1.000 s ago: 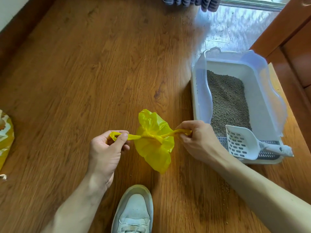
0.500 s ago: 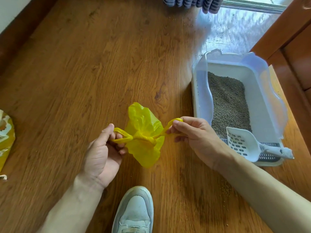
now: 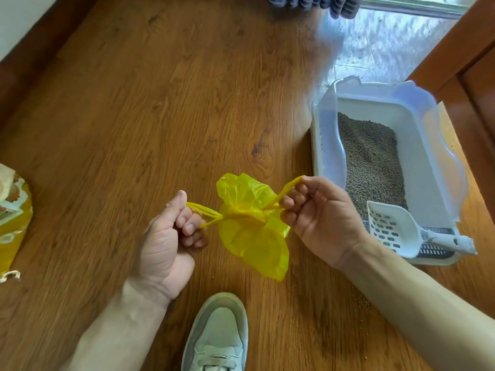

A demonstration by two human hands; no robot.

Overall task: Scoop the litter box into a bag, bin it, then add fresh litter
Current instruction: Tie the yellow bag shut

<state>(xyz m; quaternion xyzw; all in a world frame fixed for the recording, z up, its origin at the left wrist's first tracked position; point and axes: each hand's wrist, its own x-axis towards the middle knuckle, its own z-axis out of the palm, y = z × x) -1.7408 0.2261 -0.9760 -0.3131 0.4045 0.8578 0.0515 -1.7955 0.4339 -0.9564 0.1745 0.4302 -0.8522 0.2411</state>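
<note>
We hold a small yellow bag (image 3: 251,231) in the air above the wooden floor (image 3: 160,116), near the middle of the view. Our left hand (image 3: 171,236) sits at about 9 o'clock from the bag, its fingers curled round one twisted yellow handle (image 3: 203,211) that runs taut from the bag's gathered neck. Our right hand (image 3: 318,218) sits at 3 o'clock from the bag and pinches the other handle (image 3: 288,190) between thumb and fingers, so that this strap rises toward 1 o'clock. The bag's loose top flares up toward 12 o'clock, and its fuller body hangs down toward 5 o'clock.

The litter box (image 3: 426,167) stands on the floor at 3 o'clock from our hands, just beyond the right wrist. Grey-brown litter (image 3: 372,162) covers its bottom. A white slotted scoop (image 3: 391,228) rests at the box's near end, with its handle pointing toward 4 o'clock over the rim. A few loose grains (image 3: 363,303) lie on the floor beside our right forearm.

At 6 o'clock a pale sneaker (image 3: 217,336) is planted on the floor, below the bag. At the left edge, at 9 o'clock, part of a yellow printed sack (image 3: 13,226) shows.
</note>
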